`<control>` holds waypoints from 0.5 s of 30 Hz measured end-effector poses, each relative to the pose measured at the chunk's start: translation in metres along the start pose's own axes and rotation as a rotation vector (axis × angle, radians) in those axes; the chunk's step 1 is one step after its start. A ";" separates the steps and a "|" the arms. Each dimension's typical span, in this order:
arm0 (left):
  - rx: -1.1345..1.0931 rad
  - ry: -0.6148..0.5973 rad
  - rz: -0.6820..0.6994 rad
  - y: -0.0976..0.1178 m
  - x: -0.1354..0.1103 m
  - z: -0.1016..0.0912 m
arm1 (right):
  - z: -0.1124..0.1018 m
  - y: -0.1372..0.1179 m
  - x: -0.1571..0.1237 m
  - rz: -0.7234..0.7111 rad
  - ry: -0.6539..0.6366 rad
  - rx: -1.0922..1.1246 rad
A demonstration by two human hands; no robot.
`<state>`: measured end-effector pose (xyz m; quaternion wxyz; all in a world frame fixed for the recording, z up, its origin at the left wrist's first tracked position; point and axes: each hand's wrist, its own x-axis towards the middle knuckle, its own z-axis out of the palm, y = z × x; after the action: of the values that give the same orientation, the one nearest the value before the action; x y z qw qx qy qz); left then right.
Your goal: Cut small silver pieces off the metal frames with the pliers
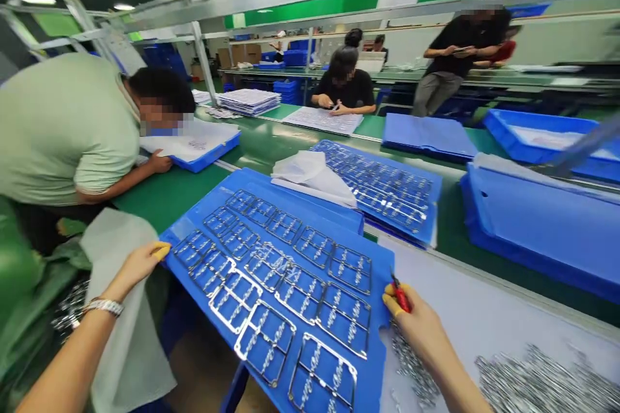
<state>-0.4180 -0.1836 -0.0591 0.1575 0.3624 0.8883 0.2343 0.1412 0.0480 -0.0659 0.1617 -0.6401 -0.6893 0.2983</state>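
**Operator:** What are my hands doing?

**Spotter:** Your left hand (pixel 136 266) is at the tray's left corner with its fingers curled against the edge, and one finger wears a yellow fingertip cover (pixel 161 250). I can't tell whether it's gripping or only touching. Your right hand (pixel 416 332) is clenched around red-handled snips (pixel 401 295).

**Operator:** Where's the work lying?

**Spotter:** Straight ahead, between your hands: a blue foam tray (pixel 382 271) carrying rows of metal frames (pixel 278 316). Its near end runs out of view below you, so I can't settle its long axis. It seems to stretch away from you and down toward your body. Your snips sit just beside the tray's right edge, close to the frames on that side, while your left hand touches the opposite corner. Neither hand is clearly nearer.

**Operator:** And around that?

**Spotter:** Past your right hand, a white sheet (pixel 484 310) on the counter (pixel 165 200) holds heaps of small metal pieces (pixel 537 381). Beyond the tray's far edge is a second blue tray (pixel 436 193) of frames. Ahead of your left hand, a co-worker's hand (pixel 159 161) rests on another tray.
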 end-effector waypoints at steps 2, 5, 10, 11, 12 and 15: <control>-0.055 0.006 -0.002 0.002 -0.003 0.002 | 0.001 0.000 0.010 -0.003 -0.007 0.020; -0.124 0.041 -0.011 0.003 -0.010 0.004 | 0.002 -0.006 0.029 0.018 -0.008 0.051; -0.208 0.092 -0.011 0.007 -0.019 -0.003 | 0.010 -0.033 0.056 -0.036 -0.016 -0.012; -0.216 0.099 -0.010 0.007 -0.018 -0.006 | 0.013 -0.040 0.061 -0.077 -0.018 -0.042; -0.218 0.107 -0.009 0.008 -0.017 -0.010 | 0.015 -0.047 0.067 -0.120 -0.020 -0.072; -0.202 0.119 -0.002 0.010 -0.006 -0.020 | 0.022 -0.068 0.081 -0.207 -0.019 -0.143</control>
<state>-0.4175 -0.1875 -0.0368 0.1405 0.3293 0.8682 0.3436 0.0642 0.1221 -0.0539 0.1389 -0.5725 -0.7728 0.2361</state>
